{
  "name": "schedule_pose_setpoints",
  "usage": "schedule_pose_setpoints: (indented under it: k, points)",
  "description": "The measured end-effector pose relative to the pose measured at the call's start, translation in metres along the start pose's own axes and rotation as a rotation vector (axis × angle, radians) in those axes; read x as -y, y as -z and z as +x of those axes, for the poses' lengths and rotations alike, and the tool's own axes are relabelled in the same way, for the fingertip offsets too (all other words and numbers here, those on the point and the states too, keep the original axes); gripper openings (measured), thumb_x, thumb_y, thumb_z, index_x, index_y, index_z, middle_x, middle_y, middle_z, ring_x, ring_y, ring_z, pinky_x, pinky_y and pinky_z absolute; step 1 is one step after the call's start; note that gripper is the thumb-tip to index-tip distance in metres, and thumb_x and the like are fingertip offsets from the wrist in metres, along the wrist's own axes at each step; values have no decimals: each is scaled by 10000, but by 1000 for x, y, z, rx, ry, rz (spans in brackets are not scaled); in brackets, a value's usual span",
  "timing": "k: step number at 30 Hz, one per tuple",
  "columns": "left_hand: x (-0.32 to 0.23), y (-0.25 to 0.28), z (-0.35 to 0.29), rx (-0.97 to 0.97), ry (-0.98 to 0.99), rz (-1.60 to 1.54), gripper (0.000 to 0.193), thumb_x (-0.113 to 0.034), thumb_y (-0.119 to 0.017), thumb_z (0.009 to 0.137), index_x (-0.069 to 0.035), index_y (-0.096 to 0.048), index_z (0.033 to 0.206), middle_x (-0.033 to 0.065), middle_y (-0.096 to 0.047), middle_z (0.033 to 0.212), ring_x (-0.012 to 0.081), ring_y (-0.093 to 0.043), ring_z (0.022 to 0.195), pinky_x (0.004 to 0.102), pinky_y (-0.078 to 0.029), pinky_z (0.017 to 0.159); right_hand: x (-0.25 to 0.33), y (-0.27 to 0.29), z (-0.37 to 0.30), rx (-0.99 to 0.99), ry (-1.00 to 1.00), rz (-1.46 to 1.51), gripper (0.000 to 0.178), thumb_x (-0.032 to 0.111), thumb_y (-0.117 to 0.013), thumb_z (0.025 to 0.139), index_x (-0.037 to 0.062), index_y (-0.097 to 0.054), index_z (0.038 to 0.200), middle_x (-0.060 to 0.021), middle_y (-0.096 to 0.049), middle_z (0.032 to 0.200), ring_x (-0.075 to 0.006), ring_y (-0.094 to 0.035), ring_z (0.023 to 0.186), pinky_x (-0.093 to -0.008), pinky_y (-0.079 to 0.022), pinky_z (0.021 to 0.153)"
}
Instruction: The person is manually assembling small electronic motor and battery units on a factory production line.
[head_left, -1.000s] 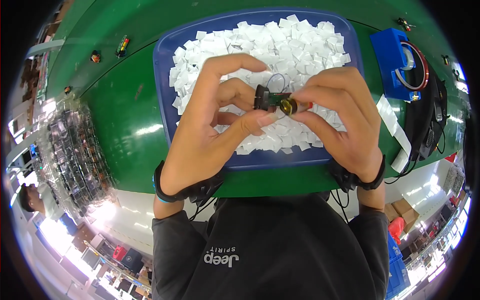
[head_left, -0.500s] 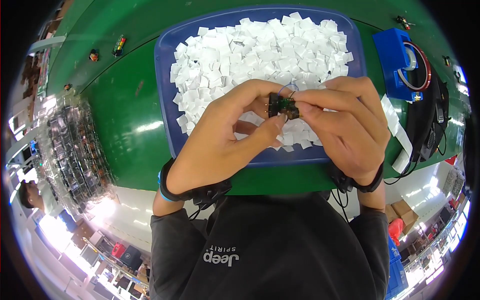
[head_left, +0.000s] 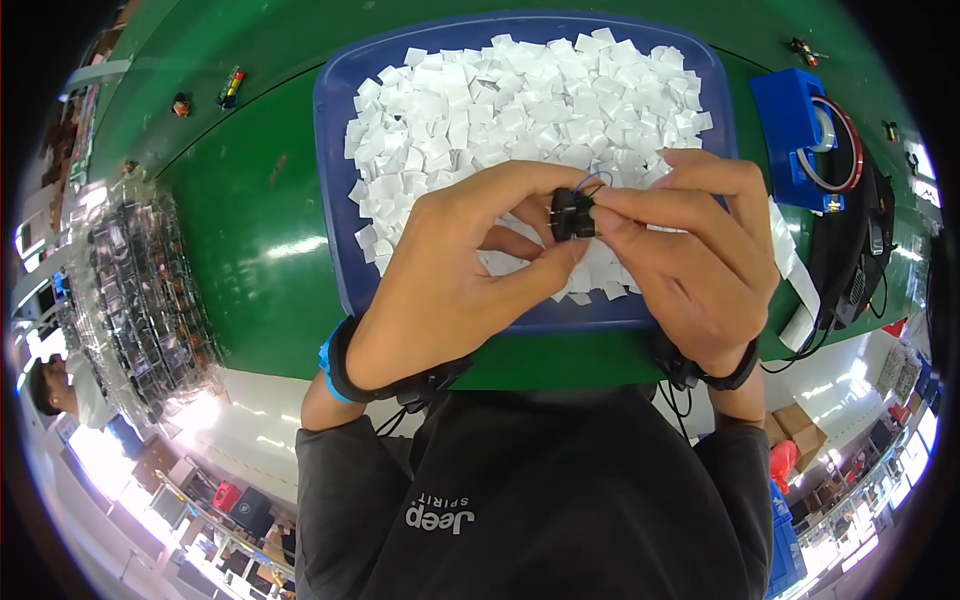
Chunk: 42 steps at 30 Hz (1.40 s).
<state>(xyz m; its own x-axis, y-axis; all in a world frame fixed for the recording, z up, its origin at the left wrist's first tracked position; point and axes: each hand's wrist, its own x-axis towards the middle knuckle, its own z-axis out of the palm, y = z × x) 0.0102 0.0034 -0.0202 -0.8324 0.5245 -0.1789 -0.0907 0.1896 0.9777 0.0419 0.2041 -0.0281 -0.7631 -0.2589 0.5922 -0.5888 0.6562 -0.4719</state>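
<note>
Between my two hands is a small black electronic part with metal pins [head_left: 572,214] and a thin blue wire looping from its top. My left hand [head_left: 450,270] grips it between thumb and index finger from the left. From the right, the thumb and index finger of my right hand [head_left: 690,240] pinch its other side, where the wire meets it; the fingertips hide that edge. Both hands are over a blue tray [head_left: 333,200] heaped with small white paper squares [head_left: 520,110]. Black straps with dark boxes and cables sit on both wrists.
On the right stands a blue tape dispenser [head_left: 782,120] with tape rolls, beside a black bag [head_left: 860,240] and a white paper strip [head_left: 793,260]. Stacked clear plastic trays [head_left: 145,300] lie at the left. Small parts [head_left: 231,88] rest on the green table [head_left: 250,180].
The black part has turned between my fingers, so its green face no longer shows. My left hand has shifted slightly to the right; my right hand keeps its pinch.
</note>
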Motion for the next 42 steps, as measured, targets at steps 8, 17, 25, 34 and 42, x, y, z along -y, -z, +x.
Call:
schedule_pose_setpoints:
  k: [8,17,25,34,42]
  points:
    - [2,1,3,-44,-25,-136,343,-7,-730,857,-4,-640,1188,106,-699,1013,147,-689,861,273,-602,734,4,2,7,-40,16,10,270,-8,-837,668,39,-719,906,-62,-704,829,-241,-598,898,-358,-523,748]
    - [3,0,3,-52,-160,-361,365,52,-702,862,87,-586,1206,199,-662,1171,216,-669,1042,294,-609,797,11,11,-5,52,-439,525,257,25,-834,743,-7,-658,928,-102,-682,805,-164,-629,714,-258,-476,622]
    - [5,2,3,-58,-268,-138,369,52,-721,843,75,-618,1196,195,-663,1182,211,-671,1027,282,-592,794,7,5,-8,-4,-366,500,240,7,-806,775,-48,-659,957,-126,-700,801,-143,-651,631,-227,-482,571]
    - [-2,5,4,-93,-497,392,323,-6,-779,800,53,-678,1102,139,-684,1131,151,-656,882,297,-560,748,13,3,-11,-54,-499,722,180,19,-749,854,-71,-651,975,-129,-710,832,-149,-702,660,-223,-514,552]
    - [-10,-6,2,-146,-300,124,285,-44,-738,868,47,-643,1122,114,-682,1045,143,-649,835,268,-565,683,10,7,-9,39,-590,733,204,9,-748,846,-40,-667,1027,-102,-691,806,-115,-683,648,-227,-513,540]
